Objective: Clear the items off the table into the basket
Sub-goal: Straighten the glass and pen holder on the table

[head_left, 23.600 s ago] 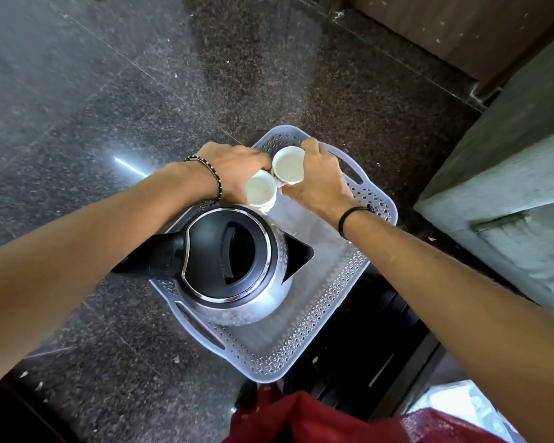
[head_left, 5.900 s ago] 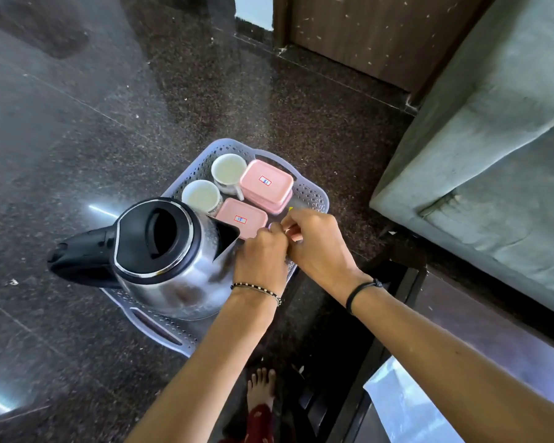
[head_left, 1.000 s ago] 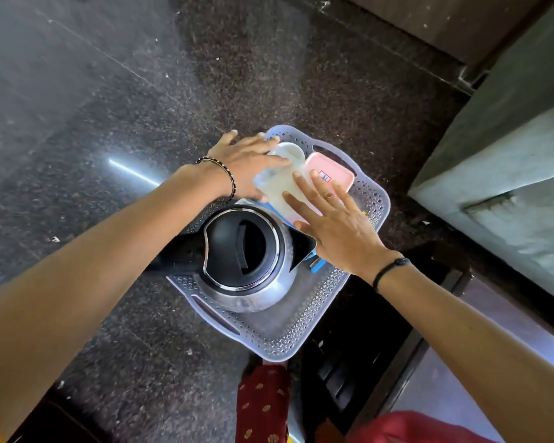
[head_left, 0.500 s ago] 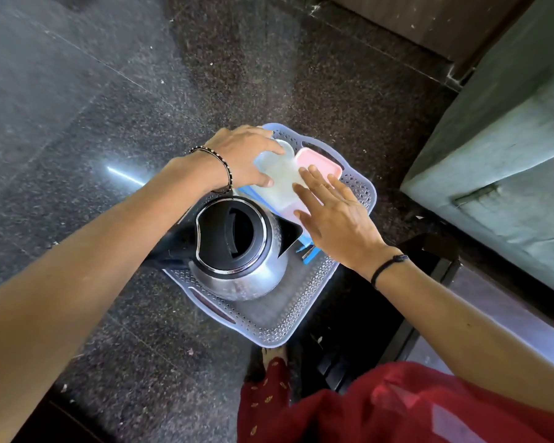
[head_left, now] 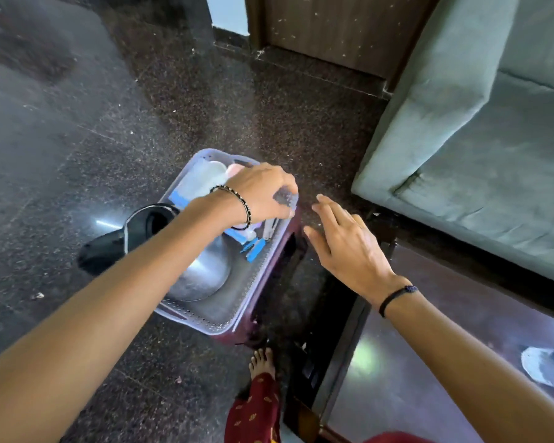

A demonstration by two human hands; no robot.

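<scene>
The basket (head_left: 205,318) on the floor already holds the kettle (head_left: 199,276) and containers, the left hand (head_left: 263,193) curls its fingers over its two-o'clock rim, right hand (head_left: 343,247) hovers spread, while the table (head_left: 461,340) at four o'clock looks nearly cleared.

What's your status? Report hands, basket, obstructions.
Left hand on basket rim, right hand open, clear. Kettle and containers inside. Nothing blocking.
</scene>
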